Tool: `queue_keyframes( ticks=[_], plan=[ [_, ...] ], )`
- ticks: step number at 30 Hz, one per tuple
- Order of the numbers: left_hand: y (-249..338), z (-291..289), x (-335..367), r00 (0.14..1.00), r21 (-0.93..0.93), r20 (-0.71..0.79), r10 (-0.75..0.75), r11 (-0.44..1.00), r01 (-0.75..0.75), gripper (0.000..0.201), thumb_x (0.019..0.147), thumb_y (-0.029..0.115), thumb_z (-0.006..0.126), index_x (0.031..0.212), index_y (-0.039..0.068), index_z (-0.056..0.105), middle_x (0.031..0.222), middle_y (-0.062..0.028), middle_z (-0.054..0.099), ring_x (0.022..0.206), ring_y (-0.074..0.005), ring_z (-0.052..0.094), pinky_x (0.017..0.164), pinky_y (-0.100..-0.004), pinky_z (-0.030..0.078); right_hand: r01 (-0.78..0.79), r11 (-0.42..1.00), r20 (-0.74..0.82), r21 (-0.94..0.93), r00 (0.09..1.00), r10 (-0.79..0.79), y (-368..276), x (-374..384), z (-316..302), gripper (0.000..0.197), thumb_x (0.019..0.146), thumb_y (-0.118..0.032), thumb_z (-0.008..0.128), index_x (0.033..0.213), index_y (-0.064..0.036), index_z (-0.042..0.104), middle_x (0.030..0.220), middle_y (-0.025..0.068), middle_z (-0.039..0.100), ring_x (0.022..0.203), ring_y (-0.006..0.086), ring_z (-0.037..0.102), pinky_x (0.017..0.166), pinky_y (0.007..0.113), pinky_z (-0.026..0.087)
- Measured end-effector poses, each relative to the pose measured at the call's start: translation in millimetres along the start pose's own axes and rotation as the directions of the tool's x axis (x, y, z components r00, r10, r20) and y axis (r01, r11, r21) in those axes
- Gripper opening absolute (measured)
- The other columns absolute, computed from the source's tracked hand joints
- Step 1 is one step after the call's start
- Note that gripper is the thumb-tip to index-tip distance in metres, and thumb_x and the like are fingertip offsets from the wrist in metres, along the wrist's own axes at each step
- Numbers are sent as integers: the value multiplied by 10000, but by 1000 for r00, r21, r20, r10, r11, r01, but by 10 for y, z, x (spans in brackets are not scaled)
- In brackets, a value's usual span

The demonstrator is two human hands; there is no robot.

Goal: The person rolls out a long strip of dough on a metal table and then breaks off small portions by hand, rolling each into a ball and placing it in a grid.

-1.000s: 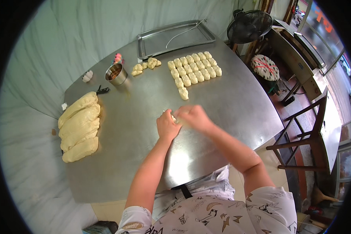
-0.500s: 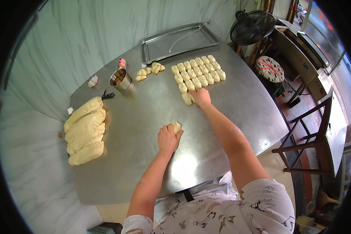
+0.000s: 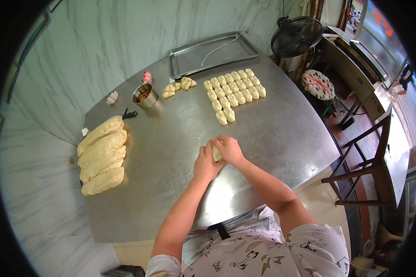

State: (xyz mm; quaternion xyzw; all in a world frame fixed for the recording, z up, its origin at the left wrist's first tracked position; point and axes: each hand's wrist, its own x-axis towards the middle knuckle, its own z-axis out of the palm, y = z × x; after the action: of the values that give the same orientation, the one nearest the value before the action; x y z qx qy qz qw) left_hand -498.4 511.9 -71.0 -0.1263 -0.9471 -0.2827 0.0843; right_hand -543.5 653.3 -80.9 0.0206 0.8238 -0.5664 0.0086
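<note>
A piece of dough [image 3: 217, 153] sits between my two hands at the middle of the steel table. My left hand [image 3: 206, 161] wraps round its left side. From the right, my right hand [image 3: 228, 148] grips its top and far side, so much of the dough is hidden. Beyond my hands, small shaped dough pieces [image 3: 237, 87] stand in rows, with two at the near left end of the group. Long thick dough rolls [image 3: 102, 154] lie side by side on the left of the table. Several irregular dough scraps [image 3: 186, 83] rest near the far edge.
A steel tray [image 3: 212, 57] with a pale cord across it lies at the back of the steel table [image 3: 166, 138]. A metal pot [image 3: 145, 96] and a black-handled tool [image 3: 130, 114] are at the far left. To the right stand a black fan [image 3: 296, 37], a round stool [image 3: 317, 84] and a wooden chair [image 3: 379, 171].
My right hand has come back from the rows, leaving a dough piece at their near end. It has joined my left hand on the dough, which has moved slightly right.
</note>
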Motion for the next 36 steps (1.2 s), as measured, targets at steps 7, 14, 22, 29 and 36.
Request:
queue_keyframes(
  ticks=[7,14,22,29,36],
  plan=[
    [98,-14,51,952,27,155,-263,965,262,580,957,296,744,1449,115,498,1200,-179,776,996,-401,771,784,-520,608,-18,999,-155,30,988,22,-149,-237,312,369,1073,-297,579,1090,17,773,1006,294,768,960,480,753,858,498,604],
    [52,-106,-112,995,-133,-53,-83,988,75,540,983,279,693,1461,134,488,1178,-164,779,1022,-407,764,810,-512,607,-130,966,-25,223,990,138,-141,-127,265,426,1077,-353,597,1093,28,790,1014,276,786,964,429,771,867,474,594],
    [174,-274,-35,905,130,236,-354,935,331,696,962,195,739,1589,126,445,1241,-159,765,1125,-428,728,902,-519,595,-153,985,-64,80,985,158,-239,-269,416,461,1060,-401,607,1058,21,793,963,280,782,911,417,775,853,488,596],
    [-42,-123,-46,996,-49,52,-78,996,80,524,985,271,678,1440,60,527,1243,-226,760,1074,-445,752,912,-528,605,-146,960,-163,238,969,188,-116,-122,422,459,1036,-400,635,1076,29,796,937,304,770,927,401,784,865,473,597],
    [40,-120,58,925,242,280,-258,951,192,448,971,323,652,1328,55,611,1133,-246,787,1069,-447,762,887,-563,613,-107,990,-141,97,983,120,-73,-184,466,488,1027,-419,611,1054,37,781,991,333,754,996,489,763,888,533,601]
  ],
)
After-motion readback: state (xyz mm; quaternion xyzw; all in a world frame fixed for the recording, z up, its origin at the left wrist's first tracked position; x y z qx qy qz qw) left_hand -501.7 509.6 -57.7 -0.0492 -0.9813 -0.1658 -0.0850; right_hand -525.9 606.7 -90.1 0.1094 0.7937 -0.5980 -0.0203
